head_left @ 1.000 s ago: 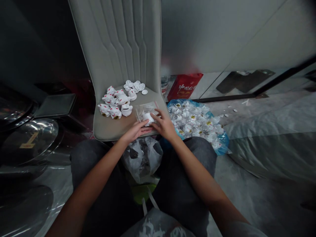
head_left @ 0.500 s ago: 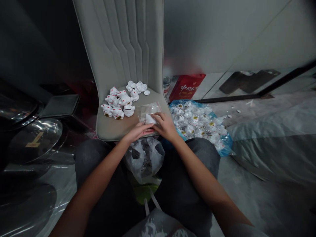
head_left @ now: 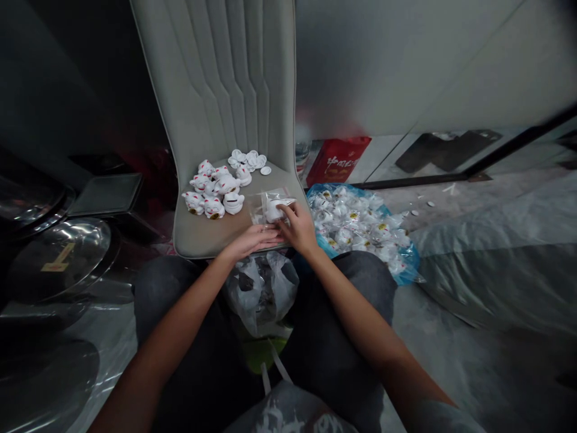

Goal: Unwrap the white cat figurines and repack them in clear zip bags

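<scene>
Over the front of the grey chair seat (head_left: 198, 239), my right hand (head_left: 299, 230) has its fingers closed on a white cat figurine (head_left: 273, 210) wrapped in a clear plastic bag. My left hand (head_left: 253, 240) lies just below it, palm up with the fingers stretched out flat. Clear flat bags (head_left: 256, 210) lie on the seat by the wrapped figurine. Several unwrapped white cat figurines (head_left: 224, 185) with red ears are grouped on the left of the seat. Behind them are several small white round discs (head_left: 247, 159).
A blue bag (head_left: 360, 222) full of wrapped figurines lies on the floor to the right. Beside the wall stands a red paper bag (head_left: 338, 161). A translucent plastic bag (head_left: 261, 291) hangs between my knees. Shiny metal containers (head_left: 76, 252) stand at left.
My right hand has lifted and tilted the bagged figurine slightly, showing more of it. My left hand has flattened out beneath. The camera view has shifted a little.
</scene>
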Tool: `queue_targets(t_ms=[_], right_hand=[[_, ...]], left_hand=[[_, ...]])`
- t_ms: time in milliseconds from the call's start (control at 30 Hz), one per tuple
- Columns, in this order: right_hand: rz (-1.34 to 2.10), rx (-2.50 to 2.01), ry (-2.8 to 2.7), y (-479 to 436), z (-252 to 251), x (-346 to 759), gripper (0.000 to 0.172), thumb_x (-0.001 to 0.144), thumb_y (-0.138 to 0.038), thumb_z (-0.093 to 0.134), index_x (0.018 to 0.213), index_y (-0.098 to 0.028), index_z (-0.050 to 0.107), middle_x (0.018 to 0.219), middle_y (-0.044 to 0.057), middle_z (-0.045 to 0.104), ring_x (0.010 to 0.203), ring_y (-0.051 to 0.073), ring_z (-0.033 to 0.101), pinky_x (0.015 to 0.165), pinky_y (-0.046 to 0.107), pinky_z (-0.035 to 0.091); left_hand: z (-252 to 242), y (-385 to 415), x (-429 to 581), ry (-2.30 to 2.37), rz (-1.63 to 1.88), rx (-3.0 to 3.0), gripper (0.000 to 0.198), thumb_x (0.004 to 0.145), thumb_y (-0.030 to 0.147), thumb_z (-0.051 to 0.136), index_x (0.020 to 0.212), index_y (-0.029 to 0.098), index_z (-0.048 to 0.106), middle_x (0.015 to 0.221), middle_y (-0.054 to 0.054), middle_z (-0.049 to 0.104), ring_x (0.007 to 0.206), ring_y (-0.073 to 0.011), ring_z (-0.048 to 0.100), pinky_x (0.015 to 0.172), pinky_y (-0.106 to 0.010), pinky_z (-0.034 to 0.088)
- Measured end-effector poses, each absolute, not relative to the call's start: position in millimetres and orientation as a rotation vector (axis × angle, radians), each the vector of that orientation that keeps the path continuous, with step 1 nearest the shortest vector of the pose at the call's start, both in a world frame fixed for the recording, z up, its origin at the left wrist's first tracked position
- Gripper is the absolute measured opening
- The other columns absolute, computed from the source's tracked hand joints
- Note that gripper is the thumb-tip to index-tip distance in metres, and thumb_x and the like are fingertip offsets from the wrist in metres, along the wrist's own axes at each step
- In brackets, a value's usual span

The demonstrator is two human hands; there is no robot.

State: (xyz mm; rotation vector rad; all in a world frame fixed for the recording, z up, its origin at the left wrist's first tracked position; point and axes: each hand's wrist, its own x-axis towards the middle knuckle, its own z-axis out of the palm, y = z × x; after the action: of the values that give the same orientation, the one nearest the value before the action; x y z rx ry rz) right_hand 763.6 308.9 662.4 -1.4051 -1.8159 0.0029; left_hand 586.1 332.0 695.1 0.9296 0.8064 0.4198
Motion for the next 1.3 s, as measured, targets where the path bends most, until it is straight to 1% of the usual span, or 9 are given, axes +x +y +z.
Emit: queue_targets(t_ms=[100, 233, 433, 567, 767, 900, 1000, 1100, 1300], right_hand=[[0.013, -1.438, -1.750, 317, 658, 759, 0.038, 0.088, -0.017, 0.056, 0.125, -0.018, 0.061, 0.106, 0.011, 0.057, 0.094, 0.024, 0.056, 0.083, 0.037, 0.048], [0.041, -1.408, -1.747, 323, 652, 754, 0.037, 0.089, -0.016, 0.053, 0.125, -0.019, 0.063, 0.108, 0.011, 0.058, 0.095, 0.025, 0.055, 0.085, 0.038, 0.048], [0.057, -1.319, -1.793, 321, 652, 756, 0.034, 0.092, -0.018, 0.053, 0.123, -0.021, 0.065, 0.109, 0.011, 0.057, 0.096, 0.024, 0.056, 0.087, 0.039, 0.049], [0.060, -1.239, -1.823, 321, 653, 754, 0.029, 0.095, -0.021, 0.050, 0.118, -0.022, 0.067, 0.106, 0.011, 0.059, 0.093, 0.023, 0.057, 0.083, 0.037, 0.049], [0.133, -1.343, -1.688, 324, 657, 743, 0.025, 0.095, -0.026, 0.051, 0.116, -0.019, 0.063, 0.109, 0.011, 0.060, 0.086, 0.021, 0.059, 0.081, 0.034, 0.049], [0.114, -1.287, -1.689, 317, 669, 741, 0.034, 0.090, -0.026, 0.059, 0.122, -0.017, 0.058, 0.114, 0.013, 0.059, 0.096, 0.023, 0.059, 0.085, 0.036, 0.049], [0.066, -1.181, -1.815, 308, 674, 744, 0.018, 0.093, -0.025, 0.055, 0.107, -0.020, 0.065, 0.102, 0.010, 0.061, 0.098, 0.024, 0.057, 0.087, 0.037, 0.048], [0.165, -1.074, -1.980, 300, 673, 744, 0.017, 0.096, -0.024, 0.052, 0.097, -0.020, 0.069, 0.090, 0.008, 0.063, 0.088, 0.021, 0.058, 0.080, 0.035, 0.048], [0.337, -1.042, -2.080, 293, 666, 732, 0.021, 0.097, -0.026, 0.054, 0.113, -0.020, 0.067, 0.101, 0.009, 0.066, 0.095, 0.023, 0.061, 0.085, 0.037, 0.050]], left_hand=[[703, 335, 584, 0.835, 0.321, 0.971, 0.032, 0.078, 0.032, 0.079, 0.102, 0.011, 0.070, 0.113, -0.017, 0.074, 0.097, -0.0234, 0.074, 0.097, -0.036, 0.054], [713, 343, 572, 1.001, 0.232, 1.120, 0.044, 0.083, 0.055, 0.068, 0.095, 0.012, 0.070, 0.108, -0.018, 0.075, 0.072, -0.0228, 0.075, 0.071, -0.033, 0.058], [714, 348, 552, 1.388, 0.318, 1.704, 0.055, 0.086, 0.065, 0.055, 0.076, 0.013, 0.069, 0.070, -0.007, 0.072, 0.033, -0.0099, 0.050, 0.042, -0.024, 0.039], [701, 342, 560, 1.301, 0.467, 1.948, 0.040, 0.086, 0.055, 0.059, 0.074, 0.017, 0.065, 0.059, 0.002, 0.063, 0.038, -0.0097, 0.053, 0.044, -0.022, 0.037], [698, 347, 573, 1.284, 0.436, 1.652, 0.017, 0.090, 0.027, 0.055, 0.076, 0.018, 0.056, 0.050, 0.007, 0.051, 0.037, -0.0093, 0.053, 0.041, -0.018, 0.039], [708, 353, 570, 1.333, 0.412, 1.372, 0.016, 0.091, 0.020, 0.055, 0.076, 0.017, 0.052, 0.060, 0.006, 0.055, 0.040, -0.0087, 0.059, 0.043, -0.019, 0.046], [710, 353, 566, 1.322, 0.447, 1.264, 0.011, 0.090, 0.018, 0.058, 0.080, 0.016, 0.053, 0.068, 0.004, 0.061, 0.045, -0.0092, 0.063, 0.050, -0.021, 0.052], [711, 350, 562, 1.286, 0.470, 1.202, 0.012, 0.089, 0.018, 0.062, 0.080, 0.014, 0.056, 0.069, 0.002, 0.064, 0.051, -0.0099, 0.066, 0.056, -0.021, 0.055], [714, 346, 558, 1.194, 0.548, 1.114, 0.009, 0.088, 0.020, 0.067, 0.084, 0.013, 0.062, 0.076, -0.003, 0.070, 0.065, -0.0136, 0.071, 0.070, -0.027, 0.059]])
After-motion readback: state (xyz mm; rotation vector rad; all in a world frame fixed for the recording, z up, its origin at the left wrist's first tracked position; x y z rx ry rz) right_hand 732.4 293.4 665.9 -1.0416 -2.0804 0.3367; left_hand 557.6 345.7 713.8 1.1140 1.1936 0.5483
